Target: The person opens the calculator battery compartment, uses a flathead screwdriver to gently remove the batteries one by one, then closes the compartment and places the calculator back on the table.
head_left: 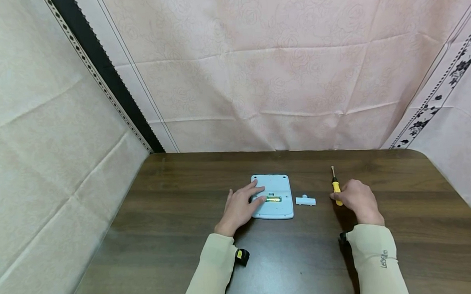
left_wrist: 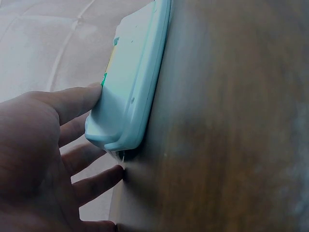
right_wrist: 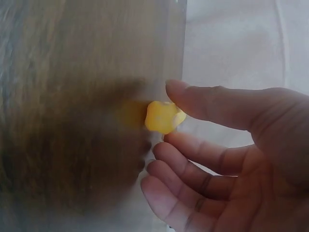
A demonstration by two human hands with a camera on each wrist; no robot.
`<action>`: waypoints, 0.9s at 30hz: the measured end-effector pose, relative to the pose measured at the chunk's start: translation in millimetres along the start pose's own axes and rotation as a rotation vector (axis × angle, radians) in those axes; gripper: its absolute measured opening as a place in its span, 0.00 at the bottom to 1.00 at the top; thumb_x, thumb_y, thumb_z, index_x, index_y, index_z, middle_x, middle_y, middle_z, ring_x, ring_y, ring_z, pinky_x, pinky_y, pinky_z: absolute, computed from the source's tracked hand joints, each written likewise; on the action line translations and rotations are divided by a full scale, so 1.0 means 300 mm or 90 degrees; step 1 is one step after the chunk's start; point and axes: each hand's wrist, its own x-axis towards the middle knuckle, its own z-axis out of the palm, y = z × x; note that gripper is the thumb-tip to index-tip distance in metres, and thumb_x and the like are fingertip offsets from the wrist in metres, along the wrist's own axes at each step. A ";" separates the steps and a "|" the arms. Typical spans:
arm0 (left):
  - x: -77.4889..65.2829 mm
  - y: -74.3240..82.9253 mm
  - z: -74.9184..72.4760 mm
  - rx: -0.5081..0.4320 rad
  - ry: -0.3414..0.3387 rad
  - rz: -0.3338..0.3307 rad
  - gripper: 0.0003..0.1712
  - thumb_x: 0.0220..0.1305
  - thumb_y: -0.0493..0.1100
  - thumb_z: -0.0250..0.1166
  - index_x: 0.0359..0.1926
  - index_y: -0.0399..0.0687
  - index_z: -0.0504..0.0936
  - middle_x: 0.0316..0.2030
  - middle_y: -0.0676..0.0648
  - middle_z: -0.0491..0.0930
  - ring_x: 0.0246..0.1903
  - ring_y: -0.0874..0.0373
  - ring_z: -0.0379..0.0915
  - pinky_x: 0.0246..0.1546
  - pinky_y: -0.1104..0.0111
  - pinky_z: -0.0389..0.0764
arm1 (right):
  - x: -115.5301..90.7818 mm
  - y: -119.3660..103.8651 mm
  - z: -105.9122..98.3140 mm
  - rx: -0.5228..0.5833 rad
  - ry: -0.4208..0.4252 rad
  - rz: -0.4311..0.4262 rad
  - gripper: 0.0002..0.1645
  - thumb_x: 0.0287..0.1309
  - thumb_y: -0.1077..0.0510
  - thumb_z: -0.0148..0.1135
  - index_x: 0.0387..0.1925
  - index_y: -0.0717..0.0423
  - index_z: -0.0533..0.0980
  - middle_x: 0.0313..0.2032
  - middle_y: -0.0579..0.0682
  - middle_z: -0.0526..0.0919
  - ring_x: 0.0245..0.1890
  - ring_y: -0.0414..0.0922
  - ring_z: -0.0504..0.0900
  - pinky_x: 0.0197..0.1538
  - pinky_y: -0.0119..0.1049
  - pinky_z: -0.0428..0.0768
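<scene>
A flat light blue device, rounded at the corners, lies on the table with its battery side up. A green and gold battery shows in its uncovered slot. My left hand rests on the device's left part, fingers spread, and the left wrist view shows the thumb against its face. Just right of the device lies a light blue battery cover. Farther right, my right hand pinches the yellow handle of a screwdriver between thumb and index finger. The handle end faces the right wrist camera.
The dark wooden table has rounded far corners. Pale patterned cloth hangs behind it, with more cloth at both sides. A black wrist camera sits on the left wrist.
</scene>
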 end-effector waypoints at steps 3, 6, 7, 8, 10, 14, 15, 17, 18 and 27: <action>0.000 -0.001 0.000 0.000 0.001 -0.001 0.24 0.80 0.53 0.62 0.70 0.55 0.82 0.77 0.49 0.67 0.77 0.47 0.61 0.75 0.32 0.41 | 0.004 0.008 -0.001 0.001 -0.001 0.004 0.19 0.68 0.55 0.69 0.27 0.66 0.83 0.22 0.52 0.76 0.26 0.51 0.74 0.30 0.41 0.71; 0.000 -0.001 0.000 0.002 0.001 -0.001 0.24 0.80 0.53 0.62 0.70 0.55 0.82 0.77 0.50 0.67 0.77 0.47 0.61 0.75 0.32 0.41 | 0.010 0.016 0.000 0.005 0.001 0.006 0.16 0.68 0.57 0.67 0.31 0.68 0.84 0.24 0.53 0.78 0.27 0.51 0.76 0.31 0.41 0.73; 0.000 -0.001 0.000 0.002 0.001 -0.001 0.24 0.80 0.53 0.62 0.70 0.55 0.82 0.77 0.50 0.67 0.77 0.47 0.61 0.75 0.32 0.42 | 0.012 0.018 0.000 0.006 0.004 0.006 0.15 0.68 0.57 0.66 0.32 0.69 0.84 0.24 0.54 0.79 0.27 0.52 0.76 0.31 0.42 0.74; -0.001 -0.001 0.000 0.002 0.002 -0.001 0.24 0.80 0.53 0.63 0.70 0.55 0.82 0.77 0.50 0.68 0.77 0.47 0.61 0.76 0.32 0.42 | 0.013 0.020 0.000 0.007 0.008 0.008 0.15 0.68 0.58 0.65 0.33 0.69 0.84 0.26 0.55 0.80 0.28 0.52 0.77 0.32 0.43 0.75; -0.001 0.000 0.000 0.002 0.002 -0.001 0.24 0.80 0.53 0.63 0.70 0.55 0.82 0.77 0.50 0.68 0.77 0.47 0.61 0.76 0.32 0.42 | 0.017 0.022 -0.002 0.008 0.019 0.011 0.15 0.67 0.59 0.63 0.35 0.70 0.84 0.29 0.58 0.82 0.30 0.54 0.78 0.35 0.47 0.78; -0.001 0.000 0.001 0.001 0.003 0.001 0.23 0.80 0.52 0.63 0.70 0.55 0.82 0.77 0.49 0.68 0.77 0.46 0.61 0.75 0.32 0.42 | 0.022 0.023 -0.006 0.011 0.048 0.017 0.15 0.67 0.59 0.62 0.37 0.71 0.82 0.36 0.64 0.84 0.34 0.58 0.80 0.41 0.55 0.80; 0.000 0.000 0.001 0.002 0.003 0.001 0.23 0.80 0.52 0.63 0.70 0.55 0.82 0.77 0.49 0.68 0.77 0.46 0.61 0.75 0.32 0.42 | 0.022 0.023 -0.006 0.013 0.055 0.017 0.16 0.67 0.59 0.62 0.38 0.72 0.81 0.36 0.66 0.84 0.35 0.59 0.81 0.42 0.56 0.80; 0.000 -0.001 0.001 0.002 0.004 0.004 0.24 0.80 0.52 0.63 0.70 0.54 0.82 0.77 0.49 0.68 0.77 0.46 0.62 0.75 0.31 0.42 | 0.022 0.024 -0.007 0.019 0.070 0.014 0.16 0.67 0.59 0.63 0.40 0.74 0.80 0.38 0.67 0.84 0.36 0.61 0.81 0.43 0.56 0.80; 0.000 -0.001 0.001 0.003 0.005 0.005 0.24 0.80 0.53 0.63 0.70 0.54 0.82 0.77 0.49 0.68 0.77 0.46 0.62 0.75 0.31 0.42 | 0.022 0.024 -0.008 0.023 0.079 0.011 0.17 0.66 0.59 0.63 0.40 0.74 0.80 0.39 0.68 0.84 0.37 0.61 0.81 0.43 0.57 0.80; 0.000 -0.004 0.002 0.000 0.004 0.011 0.24 0.80 0.53 0.62 0.70 0.54 0.82 0.77 0.49 0.68 0.77 0.47 0.62 0.75 0.31 0.42 | 0.008 0.012 -0.016 0.108 0.171 -0.037 0.23 0.69 0.57 0.61 0.53 0.75 0.77 0.49 0.73 0.81 0.43 0.64 0.80 0.47 0.57 0.80</action>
